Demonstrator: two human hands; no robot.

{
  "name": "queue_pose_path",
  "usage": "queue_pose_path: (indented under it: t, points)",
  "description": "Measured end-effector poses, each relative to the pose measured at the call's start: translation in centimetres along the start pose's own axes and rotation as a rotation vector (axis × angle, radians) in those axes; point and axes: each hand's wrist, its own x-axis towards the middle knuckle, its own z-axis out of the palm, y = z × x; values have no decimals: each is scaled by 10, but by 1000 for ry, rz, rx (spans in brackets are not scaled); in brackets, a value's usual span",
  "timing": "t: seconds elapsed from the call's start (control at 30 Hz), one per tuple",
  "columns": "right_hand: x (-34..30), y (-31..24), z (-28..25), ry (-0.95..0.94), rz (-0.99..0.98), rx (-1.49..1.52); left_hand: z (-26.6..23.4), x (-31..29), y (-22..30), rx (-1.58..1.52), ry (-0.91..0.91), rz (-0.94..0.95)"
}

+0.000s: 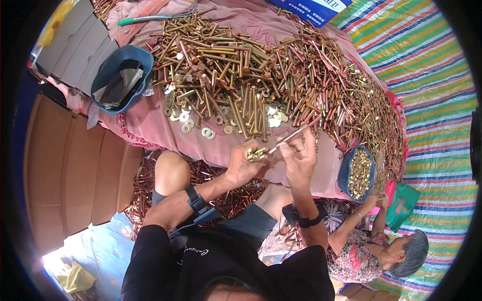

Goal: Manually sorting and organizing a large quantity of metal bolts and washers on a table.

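My left hand (243, 164) is closed round several brass-coloured bolts (257, 155), whose ends point toward my other hand. Between the fingers of my right hand (300, 159) is a long thin bolt (287, 140), held slantwise with its lower end close to the bunch. Whether that end touches the bunch, I cannot tell. Just beyond both hands, a large heap of long brass and copper-toned bolts (226, 65) covers the pink cloth (145, 125). Flat washers (206, 132) lie scattered along its near edge.
A blue tub of small brass nuts (359, 174) stands at the right. Another blue tub (103, 103) holding dark packets is at the left, beside cardboard boxes (75, 170). A co-worker (359, 251) sits at lower right. More bolts (241, 186) lie below my knees.
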Motion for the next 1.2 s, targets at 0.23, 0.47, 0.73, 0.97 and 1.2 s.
queue_pose_path:
  t: [0.23, 0.47, 0.73, 0.97, 1.2]
  points:
    - [-13, 10, 6, 106, -321, -405, -5, 0, -9, 130, -14, 48]
    - [-22, 16, -2, 37, -350, -693, -1, -3, -4, 269, -13, 100]
    - [-24, 5, -3, -172, -448, -654, 2, -7, -21, 38, 33, 197]
    - [22, 10, -59, -67, -243, -1158, 0, -8, -10, 71, 21, 76]
    - [44, 27, -82, -342, -436, -1445, -2, -8, -13, 95, -27, 180]
